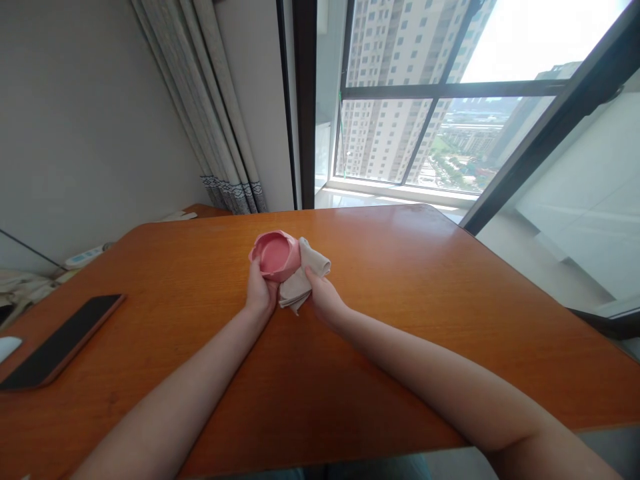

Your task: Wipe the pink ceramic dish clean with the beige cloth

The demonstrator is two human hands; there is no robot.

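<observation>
A pink bowl (276,253) with a wavy, petal-like rim is held above the middle of the wooden table, its inside facing me. My left hand (260,290) grips it at the lower left, the thumb over the rim and the other fingers mostly hidden beneath. In my right hand (324,297) is a folded, light grey-beige cloth (296,288), pinched under the thumb. The cloth lies against the right outer side of the bowl, and one corner hangs down between my hands.
The brown wooden table (400,267) spreads out around my hands. At the left lie a long black pad (65,340) and part of a white object (9,347). A power strip (85,257) is by the left edge. Beyond stand a curtain (200,100) and a window (390,133).
</observation>
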